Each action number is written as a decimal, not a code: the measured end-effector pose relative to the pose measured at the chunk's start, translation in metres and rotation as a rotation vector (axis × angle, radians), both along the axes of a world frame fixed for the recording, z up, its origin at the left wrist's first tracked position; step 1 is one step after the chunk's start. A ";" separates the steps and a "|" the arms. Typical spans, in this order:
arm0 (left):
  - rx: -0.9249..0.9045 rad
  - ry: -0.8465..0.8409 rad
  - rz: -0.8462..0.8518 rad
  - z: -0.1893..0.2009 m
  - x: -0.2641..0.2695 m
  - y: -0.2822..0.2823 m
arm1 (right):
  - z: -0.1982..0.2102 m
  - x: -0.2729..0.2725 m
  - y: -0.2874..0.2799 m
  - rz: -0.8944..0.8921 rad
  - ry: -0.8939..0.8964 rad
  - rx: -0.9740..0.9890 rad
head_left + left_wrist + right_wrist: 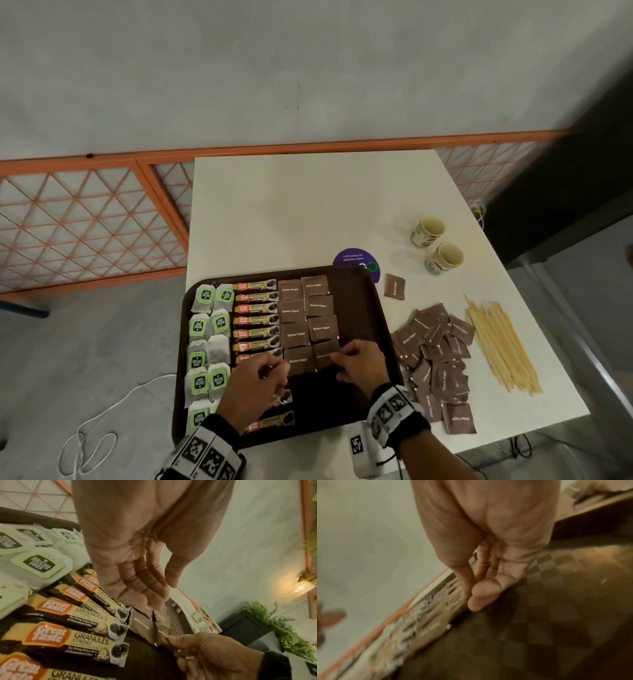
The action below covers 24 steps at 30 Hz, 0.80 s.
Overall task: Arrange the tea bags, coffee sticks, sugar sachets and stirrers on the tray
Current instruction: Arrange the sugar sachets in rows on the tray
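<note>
your right hand [356,359] pinches a sugar sachet [327,354] at the near end of the tray's [363,308] second sugar column; your left hand [262,380] hovers relaxed, empty; the loose sachet pile [433,359] lies to your right, nearer that hand

Left hand [255,385] slack (right hand [358,365] pinching)

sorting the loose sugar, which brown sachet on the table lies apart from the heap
The single brown sachet beside the purple sticker, beyond the heap and nearer the cups.
</note>
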State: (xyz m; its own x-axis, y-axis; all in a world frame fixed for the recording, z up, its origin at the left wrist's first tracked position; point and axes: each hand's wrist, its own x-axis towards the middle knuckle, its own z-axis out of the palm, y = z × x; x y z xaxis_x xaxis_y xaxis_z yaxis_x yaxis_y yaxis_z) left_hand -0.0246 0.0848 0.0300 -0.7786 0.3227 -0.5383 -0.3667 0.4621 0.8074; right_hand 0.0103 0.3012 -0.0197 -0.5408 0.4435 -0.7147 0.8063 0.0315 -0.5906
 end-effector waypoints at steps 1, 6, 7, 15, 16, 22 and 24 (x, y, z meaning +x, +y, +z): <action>-0.004 0.004 -0.002 0.000 -0.001 0.000 | 0.000 0.000 -0.001 0.065 -0.031 0.106; -0.034 0.020 -0.082 0.006 -0.003 0.019 | 0.011 0.016 0.022 0.200 0.026 0.346; -0.040 0.028 -0.099 0.008 -0.003 0.025 | 0.019 0.022 0.032 0.187 0.051 0.359; -0.101 0.224 -0.427 0.021 0.002 0.107 | 0.025 0.096 0.148 0.275 -0.118 0.616; -0.119 0.251 -0.516 0.022 0.003 0.123 | 0.023 0.101 0.152 0.320 -0.143 0.609; -0.196 0.342 -0.756 0.009 0.000 0.225 | 0.012 0.110 0.165 0.301 -0.063 0.545; -0.266 0.388 -0.798 0.003 -0.004 0.256 | 0.011 0.108 0.172 0.268 -0.033 0.510</action>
